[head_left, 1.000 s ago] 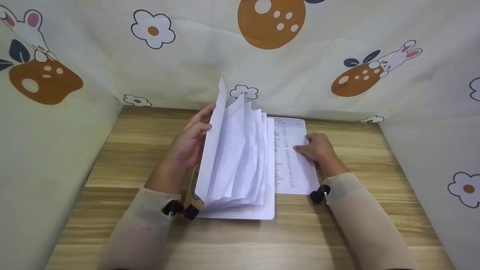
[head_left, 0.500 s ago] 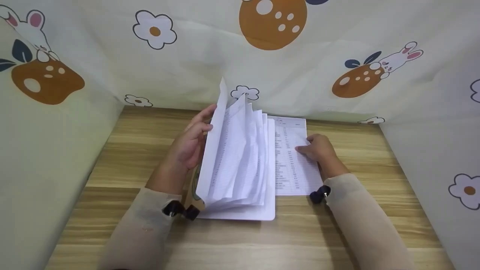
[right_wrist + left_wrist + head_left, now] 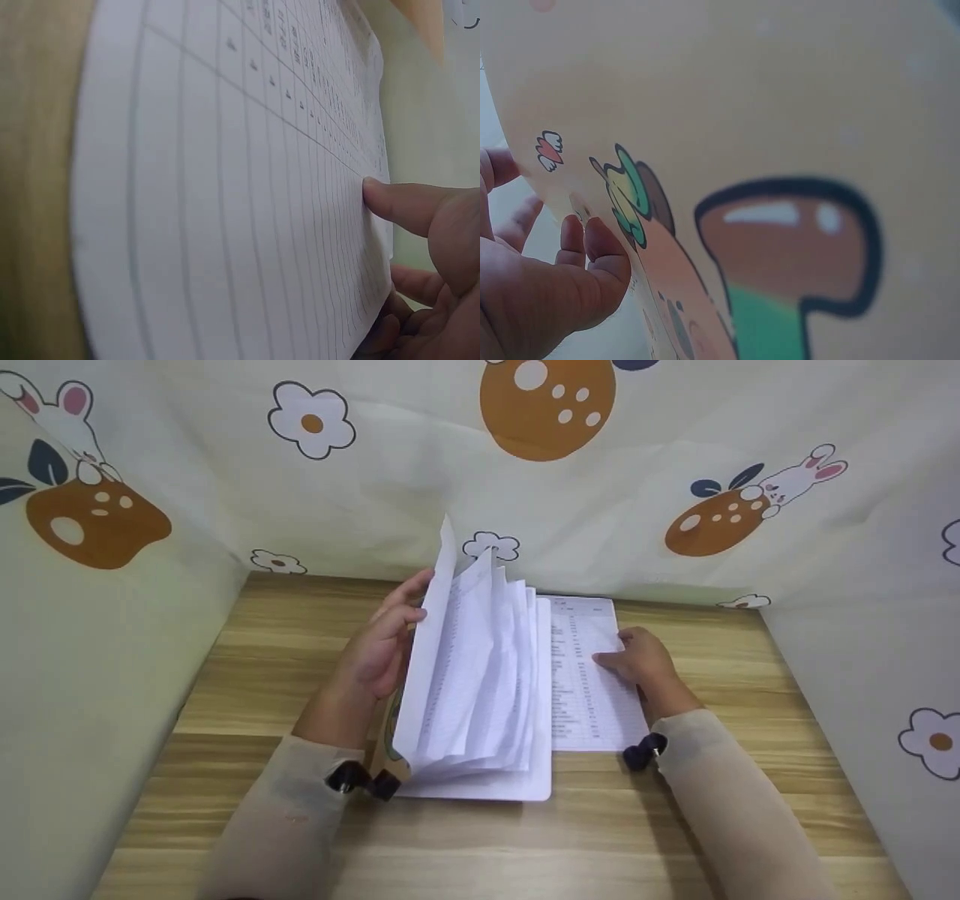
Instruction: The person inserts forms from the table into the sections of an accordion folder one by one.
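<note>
My left hand (image 3: 379, 652) holds up the front cover of a notebook (image 3: 424, 675), which stands partly open on the table. Its inner pages (image 3: 480, 682) fan out, and the white back cover lies flat. In the left wrist view the outer cover (image 3: 810, 120) shows cartoon prints on a tan ground, with the fingertips at its edge. To the right, my right hand (image 3: 641, 664) pinches the right edge of a printed table sheet (image 3: 577, 705), thumb on top and fingers beneath. The sheet's left part is hidden by the notebook.
A wood-grain tabletop (image 3: 480, 847) lies under everything. Cloth walls (image 3: 390, 472) with flower, rabbit and fruit prints enclose it at the back and both sides. A small dark device (image 3: 364, 780) sits at the left wrist, another (image 3: 643, 751) at the right.
The right hand and the printed sheet have shifted slightly to the right. The left hand and the raised cover have stayed in place.
</note>
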### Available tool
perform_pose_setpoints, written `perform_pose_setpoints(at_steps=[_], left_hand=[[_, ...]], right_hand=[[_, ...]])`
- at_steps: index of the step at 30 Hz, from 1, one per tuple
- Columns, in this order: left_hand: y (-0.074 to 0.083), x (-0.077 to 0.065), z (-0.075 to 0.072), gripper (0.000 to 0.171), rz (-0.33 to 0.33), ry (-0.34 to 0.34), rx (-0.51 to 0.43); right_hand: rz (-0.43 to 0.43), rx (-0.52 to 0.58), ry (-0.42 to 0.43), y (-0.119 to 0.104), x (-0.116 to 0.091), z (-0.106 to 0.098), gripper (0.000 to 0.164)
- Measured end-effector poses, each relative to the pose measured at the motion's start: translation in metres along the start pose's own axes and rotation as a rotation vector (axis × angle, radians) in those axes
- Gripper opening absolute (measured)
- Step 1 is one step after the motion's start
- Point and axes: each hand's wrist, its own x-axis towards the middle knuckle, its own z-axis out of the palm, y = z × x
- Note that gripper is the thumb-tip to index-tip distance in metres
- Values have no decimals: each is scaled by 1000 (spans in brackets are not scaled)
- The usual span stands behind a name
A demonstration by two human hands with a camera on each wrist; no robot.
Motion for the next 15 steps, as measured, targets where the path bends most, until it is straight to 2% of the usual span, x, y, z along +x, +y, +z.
perform_pose_setpoints(at_steps=[4,15], left_hand=[[0,0,0,64,-1,-1,-6],[0,0,-1,64,10,-11,-15]], right_hand=[[-22,16,23,5,2,-2,72],[-5,219,-43,26,1,-21,44]])
